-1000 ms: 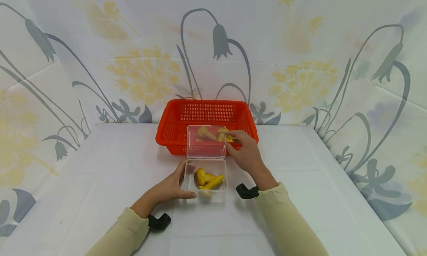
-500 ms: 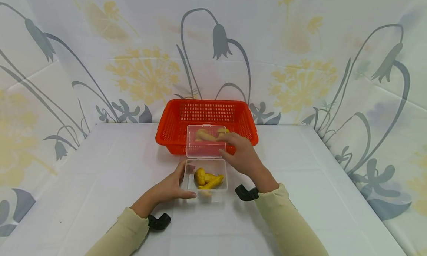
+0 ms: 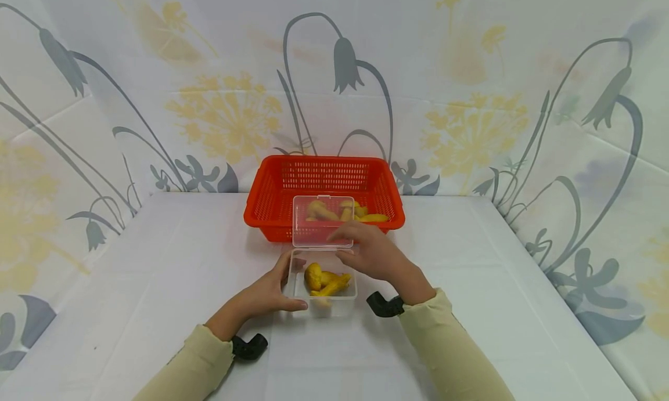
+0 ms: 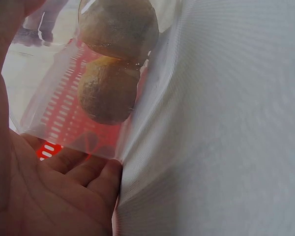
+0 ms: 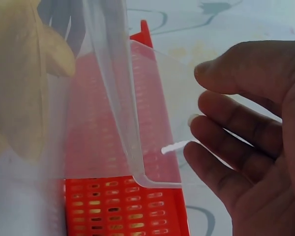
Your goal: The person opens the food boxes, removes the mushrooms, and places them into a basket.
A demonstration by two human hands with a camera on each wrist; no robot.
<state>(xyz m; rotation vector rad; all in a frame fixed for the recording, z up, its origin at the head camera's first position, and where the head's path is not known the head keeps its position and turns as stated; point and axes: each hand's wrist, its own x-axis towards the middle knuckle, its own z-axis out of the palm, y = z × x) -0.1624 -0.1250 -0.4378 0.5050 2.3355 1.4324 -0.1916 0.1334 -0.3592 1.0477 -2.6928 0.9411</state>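
A clear plastic box [image 3: 345,308] stands on the table with its hinged lid [image 3: 313,232] raised behind it, against the front of a red basket. Several yellow mushrooms [image 3: 329,285] lie in the box. My left hand [image 3: 269,291] grips the box's left side, thumb at the front and fingers at the back; the left wrist view shows two mushroom caps [image 4: 108,88] through its wall. Above the box's back right corner is my right hand [image 3: 371,253], its fingers loosely bent and overlapping the lid. In the right wrist view no mushroom shows between its fingertips [image 5: 206,73].
The red basket [image 3: 266,189] with slotted walls stands at the back of the white table [image 3: 183,262]. More yellow mushrooms [image 3: 373,217] lie in it, some seen through the lid. A flower-printed cloth [image 3: 444,70] hangs behind and at both sides.
My right hand has moved back from over the basket toward the box, uncovering mushrooms at the basket's right. The left hand and the box have stayed in place.
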